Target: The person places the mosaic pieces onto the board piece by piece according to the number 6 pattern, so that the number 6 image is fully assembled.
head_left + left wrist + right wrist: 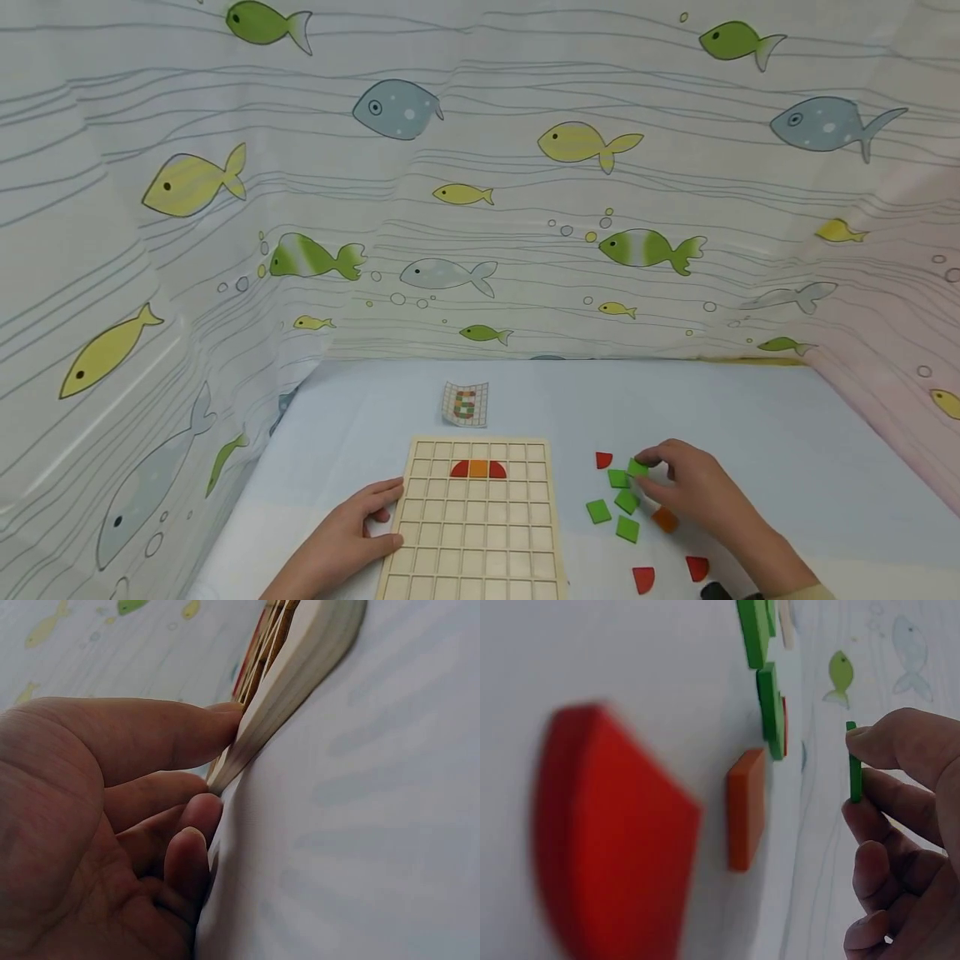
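A fish-print curtain [517, 225] wraps the back and sides of a pale cloth-covered table [337, 417]. In the head view, one pattern card [465, 404] lies beyond the far edge of one wooden grid board [480, 558]. The board's second row from the far side holds three pieces in its middle cells: one orange square [478, 468] between two red quarter-circles [459, 469] [498, 469]. The left hand [337, 533] rests its thumb and fingertips against the board's left edge. To the right of the board lie four loose green squares [598, 512], one loose orange square [664, 519] and three loose red quarter-circles [643, 579]. The right hand [693, 483] pinches a fifth green square [638, 467] near them.

In the left wrist view, the thumb touches the board's edge, the other fingers bent loosely beside it.

In the right wrist view, the pinched square is seen edge-on (a thin green strip) between thumb and fingertips, apart from the table. One orange square and one blurred red quarter-circle sit nearer the camera; the green squares farther off overlap too much to count.
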Motion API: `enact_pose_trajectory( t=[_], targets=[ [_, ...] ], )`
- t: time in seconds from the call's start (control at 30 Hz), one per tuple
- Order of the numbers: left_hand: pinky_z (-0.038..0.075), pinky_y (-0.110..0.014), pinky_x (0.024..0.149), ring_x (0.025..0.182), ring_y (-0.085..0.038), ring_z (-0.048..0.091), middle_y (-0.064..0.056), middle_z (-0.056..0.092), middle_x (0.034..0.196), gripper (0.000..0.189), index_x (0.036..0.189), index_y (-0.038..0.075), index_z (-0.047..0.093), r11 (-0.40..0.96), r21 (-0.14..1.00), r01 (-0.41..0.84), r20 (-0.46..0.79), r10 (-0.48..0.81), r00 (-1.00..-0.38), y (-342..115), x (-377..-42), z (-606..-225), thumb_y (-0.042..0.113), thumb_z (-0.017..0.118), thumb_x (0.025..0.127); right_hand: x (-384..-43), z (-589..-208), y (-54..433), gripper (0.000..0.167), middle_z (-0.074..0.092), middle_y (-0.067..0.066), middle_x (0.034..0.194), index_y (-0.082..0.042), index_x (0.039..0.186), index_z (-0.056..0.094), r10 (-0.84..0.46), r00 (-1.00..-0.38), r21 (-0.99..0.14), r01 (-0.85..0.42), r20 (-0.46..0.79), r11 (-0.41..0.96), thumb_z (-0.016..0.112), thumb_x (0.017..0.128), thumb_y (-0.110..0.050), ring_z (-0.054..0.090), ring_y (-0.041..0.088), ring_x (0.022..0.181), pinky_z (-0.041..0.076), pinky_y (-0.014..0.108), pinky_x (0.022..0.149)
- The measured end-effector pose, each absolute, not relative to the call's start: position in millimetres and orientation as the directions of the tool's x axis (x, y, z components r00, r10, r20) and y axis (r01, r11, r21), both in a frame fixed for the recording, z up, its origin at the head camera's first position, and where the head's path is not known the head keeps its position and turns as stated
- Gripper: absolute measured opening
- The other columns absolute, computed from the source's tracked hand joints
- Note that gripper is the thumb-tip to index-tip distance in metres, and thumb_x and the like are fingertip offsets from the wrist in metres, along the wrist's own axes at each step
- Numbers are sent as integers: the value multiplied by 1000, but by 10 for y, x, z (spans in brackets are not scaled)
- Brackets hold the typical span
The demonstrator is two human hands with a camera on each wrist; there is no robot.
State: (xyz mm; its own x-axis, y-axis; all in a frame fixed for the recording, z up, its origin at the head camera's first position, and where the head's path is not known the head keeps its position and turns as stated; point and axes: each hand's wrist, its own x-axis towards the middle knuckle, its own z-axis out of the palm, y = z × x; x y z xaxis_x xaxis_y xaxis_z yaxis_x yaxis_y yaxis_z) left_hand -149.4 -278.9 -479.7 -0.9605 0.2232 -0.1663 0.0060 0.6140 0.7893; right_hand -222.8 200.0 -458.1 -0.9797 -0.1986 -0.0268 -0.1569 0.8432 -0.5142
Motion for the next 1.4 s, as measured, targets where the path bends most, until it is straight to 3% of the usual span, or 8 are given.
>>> enact_pose_trajectory(
  t=[0.27,0.87,1.03,1.4],
  targets=[
    [43,-25,71,97,-10,51,-4,44,150,72,143,2,52,614,788,45,-142,253,-957,-2808,-1493,-4780,34,79,85,-2275,-4418,1745,21,63,-12,99,-25,103,74,-271,-962,-513,-253,40,820,81,83,-27,51,15,82,46,31,66],
    [42,-25,71,97,-12,51,-5,45,150,71,142,1,53,615,787,49,-131,244,-961,-2784,-1485,-4778,31,80,83,-2338,-4382,1189,17,61,-16,97,-21,101,74,-506,-851,-505,-500,137,704,79,85,-24,59,13,81,49,26,69],
    [43,-25,70,96,-12,50,-6,44,150,70,142,0,53,611,790,49,-130,245,-961,-2780,-1489,-4774,29,80,84,-2337,-4371,1021,18,63,-14,98,-17,103,75,-563,-814,-473,-557,144,683,78,86,-23,63,15,93,51,32,79],
    [43,-24,70,97,-12,50,-4,45,149,69,141,0,53,600,799,45,-124,237,-964,-2781,-1482,-4795,28,80,83,-2352,-4389,679,21,64,-11,98,-16,105,77,-643,-759,-419,-621,107,663,76,86,-25,61,11,93,51,32,81]
  ],
)
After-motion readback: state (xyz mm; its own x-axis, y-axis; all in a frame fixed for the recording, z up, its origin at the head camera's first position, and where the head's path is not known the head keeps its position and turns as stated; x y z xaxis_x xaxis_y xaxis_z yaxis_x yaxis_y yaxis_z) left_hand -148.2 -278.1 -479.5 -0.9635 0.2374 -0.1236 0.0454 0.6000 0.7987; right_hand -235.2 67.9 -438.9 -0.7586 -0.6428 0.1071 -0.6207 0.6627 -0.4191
